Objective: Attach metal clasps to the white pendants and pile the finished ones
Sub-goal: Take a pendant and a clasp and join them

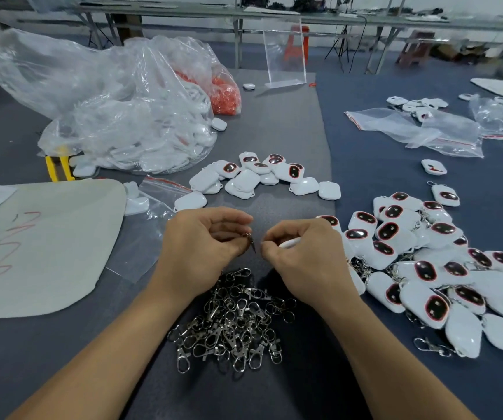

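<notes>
Grey table (pixel 289 131), left grip (pixel 204 242) pinching a metal clasp (pixel 250 238), right grip (pixel 303 260) curled round a white pendant (pixel 289 243).

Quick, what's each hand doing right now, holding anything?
Left hand: closed, pinching a clasp.
Right hand: closed, holding a pendant.

Even, soft overhead light, faint shadows, glossy glare on plastic; wide-angle bending and blur toward the edges.
</notes>
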Demonstrator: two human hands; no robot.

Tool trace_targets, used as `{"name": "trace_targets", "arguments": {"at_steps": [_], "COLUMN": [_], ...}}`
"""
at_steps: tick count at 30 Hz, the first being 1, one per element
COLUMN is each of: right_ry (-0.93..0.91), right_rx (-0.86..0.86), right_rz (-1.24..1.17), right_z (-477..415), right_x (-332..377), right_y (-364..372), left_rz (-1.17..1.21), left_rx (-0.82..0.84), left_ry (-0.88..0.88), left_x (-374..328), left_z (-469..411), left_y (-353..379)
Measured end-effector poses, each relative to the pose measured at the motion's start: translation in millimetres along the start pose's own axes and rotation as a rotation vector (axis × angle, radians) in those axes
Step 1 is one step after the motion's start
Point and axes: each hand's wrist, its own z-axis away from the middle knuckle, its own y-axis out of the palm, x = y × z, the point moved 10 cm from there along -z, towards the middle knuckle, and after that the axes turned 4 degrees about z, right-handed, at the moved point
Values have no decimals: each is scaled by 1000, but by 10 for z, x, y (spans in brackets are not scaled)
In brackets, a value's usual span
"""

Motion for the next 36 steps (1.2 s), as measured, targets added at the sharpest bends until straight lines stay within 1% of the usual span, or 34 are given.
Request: {"name": "trace_targets", "arguments": {"at_steps": [2,5,7,11,15,19,24,28,31,36], "right_ry": [-5,-17,-4,18,38,-83,-76,-53,-38,-68], "right_rx": [-19,21,47,31,-12,-64,0,3,-7,-65], "right_rz": [-22,-66,-45,22,61,29,-69,-103,-109,-111], "right_z": [-2,-4,0,-7,-14,35,-2,-29,-52,-37], "right_x": [8,39,22,-12,-24,124,123,108,84,112], "right_y": [-20,52,106,127,122,86,111,117,103,44], "left_rz": [-1,-6,-43,-146,-21,-35,-27,-18,-77,-243], "left_rx": [-8,1,-5,-17,4,-8,-60,-113,-99,-90], "left_ry": [-11,-29,-22,-1,-5,57,86,110,103,146], "left_x": [20,56,55,29,36,-29,-47,-86,-101,-179], "left_z": [-2,20,37,47,31,19,42,47,65,93], "left_y": [-3,2,-15,-44,-9,-28,-76,-131,-102,-59]}}
